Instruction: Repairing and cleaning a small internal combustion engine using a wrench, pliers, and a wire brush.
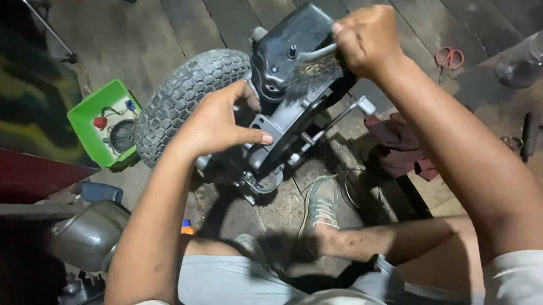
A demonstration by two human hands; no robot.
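Fingers of the right hand (367, 38) are pressed together around the handle of a wire brush (316, 64), its bristles resting on a black machine housing (286, 50) just below and left of that hand. The housing's long axis slants from upper right down toward the person. Left hand (213, 121) fingers are spread, bracing a grey bracket (265, 131) beside a knobby tyre (182, 95). On the wooden floor, a green tray (92, 110) holds small parts and wires; red-handled scissors (448, 57) lie well apart.
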